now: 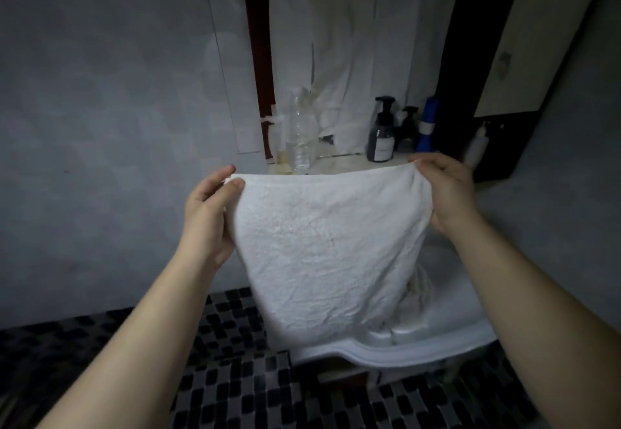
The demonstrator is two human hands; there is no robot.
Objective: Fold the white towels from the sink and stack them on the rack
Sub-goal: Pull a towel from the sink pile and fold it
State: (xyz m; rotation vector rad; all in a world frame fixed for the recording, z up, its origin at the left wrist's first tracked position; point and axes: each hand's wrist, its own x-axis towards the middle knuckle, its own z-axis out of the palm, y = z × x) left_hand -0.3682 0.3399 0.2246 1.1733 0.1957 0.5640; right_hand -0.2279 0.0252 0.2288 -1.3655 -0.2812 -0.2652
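Sink (420, 351) low in view, front rim nearest. Above sink: white towel (322, 243) hanging spread, top edge taut. Up and left of sink: left hand (208, 213) pinching top corner, thumb over fingers. Above sink's back: right hand (447, 193) curled round bunched corner. Inside sink: crumpled towel (416, 290). Likely light, soft, limp, grippy; best taken by corners.

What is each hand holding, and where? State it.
One white towel: left hand pinches its upper left corner, right hand grips its upper right corner.
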